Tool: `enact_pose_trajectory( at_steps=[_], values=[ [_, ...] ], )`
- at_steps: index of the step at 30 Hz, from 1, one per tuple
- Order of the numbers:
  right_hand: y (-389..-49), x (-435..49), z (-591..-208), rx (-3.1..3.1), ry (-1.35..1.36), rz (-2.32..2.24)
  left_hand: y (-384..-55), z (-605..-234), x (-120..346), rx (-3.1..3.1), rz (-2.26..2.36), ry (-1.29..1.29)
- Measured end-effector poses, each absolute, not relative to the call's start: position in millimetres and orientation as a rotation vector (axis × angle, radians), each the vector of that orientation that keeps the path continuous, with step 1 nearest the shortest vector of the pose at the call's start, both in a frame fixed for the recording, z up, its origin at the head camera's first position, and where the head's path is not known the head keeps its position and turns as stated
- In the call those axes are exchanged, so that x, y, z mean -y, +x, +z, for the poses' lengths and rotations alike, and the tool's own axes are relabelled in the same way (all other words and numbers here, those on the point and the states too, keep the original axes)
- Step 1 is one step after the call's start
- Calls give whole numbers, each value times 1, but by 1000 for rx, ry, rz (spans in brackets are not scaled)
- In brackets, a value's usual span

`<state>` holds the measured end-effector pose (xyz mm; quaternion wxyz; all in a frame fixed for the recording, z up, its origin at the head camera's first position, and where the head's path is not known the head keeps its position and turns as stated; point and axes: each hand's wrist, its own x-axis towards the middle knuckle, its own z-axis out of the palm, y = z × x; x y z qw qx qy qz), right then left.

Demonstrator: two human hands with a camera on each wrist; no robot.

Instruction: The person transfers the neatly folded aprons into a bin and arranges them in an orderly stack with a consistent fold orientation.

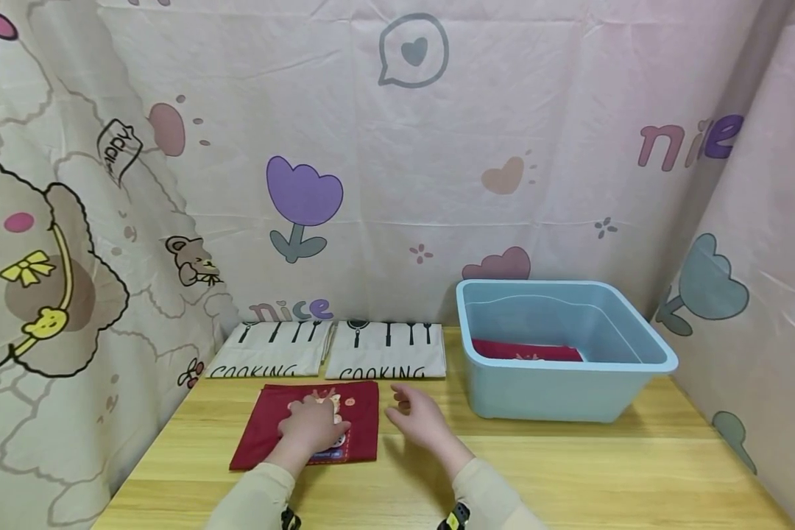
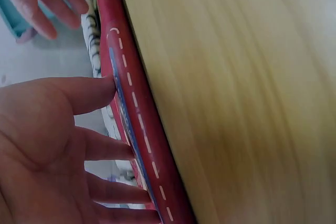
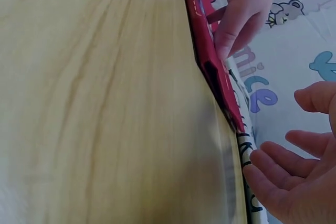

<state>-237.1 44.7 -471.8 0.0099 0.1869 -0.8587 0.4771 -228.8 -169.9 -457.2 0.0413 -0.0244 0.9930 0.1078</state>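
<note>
A folded red cloth (image 1: 258, 442) with a cartoon print and a dashed stitch line lies flat on the wooden table. My left hand (image 1: 313, 427) rests on its printed middle with fingers spread. In the left wrist view, the thumb and fingertips touch the top of the red cloth (image 2: 137, 106). My right hand (image 1: 422, 418) hovers just right of the cloth's right edge, fingers loosely bent and holding nothing. From the right wrist, the folded layers show at the near side of the red cloth (image 3: 210, 61).
Two folded white cloths, a left one (image 1: 265, 353) and a right one (image 1: 386, 353), lie behind the red cloth, both printed "COOKING" with utensils. A light blue tub (image 1: 556, 390) stands at the right with another red cloth (image 1: 526, 352) inside. A patterned curtain (image 1: 397, 184) hangs behind.
</note>
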Motion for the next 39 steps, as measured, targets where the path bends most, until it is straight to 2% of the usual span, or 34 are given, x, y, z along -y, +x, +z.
enact_pose_trajectory(
  at_steps=[8,14,26,39],
  values=[
    [-239,-49,-472,2664,553,1503,-229,-458,146,-3040,302,-58],
    [-240,-49,-474,2660,543,1512,-228,-456,146,-3050,358,-20],
    [-242,-50,-474,2693,474,1592,-224,-441,183,-3059,758,157],
    [-240,-54,-468,2687,409,1780,-222,-432,227,-3057,1019,9]
  ],
)
